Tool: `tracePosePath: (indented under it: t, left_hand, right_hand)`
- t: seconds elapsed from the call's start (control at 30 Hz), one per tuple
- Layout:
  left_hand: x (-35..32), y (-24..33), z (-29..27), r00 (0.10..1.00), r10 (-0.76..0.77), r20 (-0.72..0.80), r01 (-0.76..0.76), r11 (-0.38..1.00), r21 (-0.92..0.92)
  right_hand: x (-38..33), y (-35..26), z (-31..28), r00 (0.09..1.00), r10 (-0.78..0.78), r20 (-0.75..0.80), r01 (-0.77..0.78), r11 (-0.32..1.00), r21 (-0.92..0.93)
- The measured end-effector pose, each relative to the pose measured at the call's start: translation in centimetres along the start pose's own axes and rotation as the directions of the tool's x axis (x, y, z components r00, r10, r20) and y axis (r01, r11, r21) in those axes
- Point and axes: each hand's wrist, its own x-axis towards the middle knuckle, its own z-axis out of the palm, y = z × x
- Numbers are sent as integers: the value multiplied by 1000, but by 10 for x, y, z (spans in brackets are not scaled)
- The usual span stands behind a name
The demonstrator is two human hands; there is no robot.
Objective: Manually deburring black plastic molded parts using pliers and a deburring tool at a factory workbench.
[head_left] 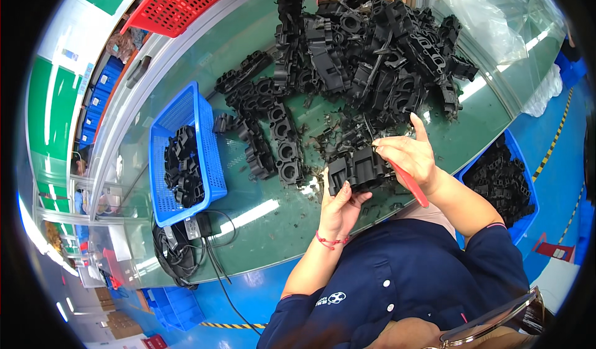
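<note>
My left hand [340,207], a red cord round its wrist, grips a black moulded plastic part [359,168] from below, just above the table's near side. At the part's right end is my right hand [410,156], closed round a red-handled tool [408,183] whose grip sticks out toward my body. Its index finger points up and away. The working end of the tool is too dark against the black plastic to make out. Behind both hands rises a big heap of similar black parts [379,45], with black scraps [329,132] scattered at its near edge.
A blue basket [217,163] holding black parts stands at left, with cables and a power adapter [197,226] beside it. Several loose parts [282,138] lie between basket and heap. Below right stands a blue bin [524,225] of black pieces. A red basket [186,1] is far left.
</note>
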Motion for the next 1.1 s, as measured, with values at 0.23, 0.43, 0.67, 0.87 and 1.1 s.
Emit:
tracePosePath:
  t: [0.23,0.43,0.67,0.87,1.1]
  left_hand:
    - [-2,-4,8,999,33,33,-31,998,-56]
    - [-16,-5,11,999,13,38,-7,987,-159]
    - [-12,-4,-12,979,-5,205,77,935,-347]
    - [-7,-4,-21,973,4,232,93,910,-404]
    - [-3,13,4,992,34,122,-53,987,152]
  right_hand:
    - [5,1,3,998,6,-70,-6,1000,-8]
    - [10,35,-15,936,264,-232,-285,956,-63]
    - [34,13,-34,892,451,28,-423,812,403]
    - [22,3,-25,828,522,207,-530,604,596]
    - [25,-3,-25,821,498,279,-564,637,526]
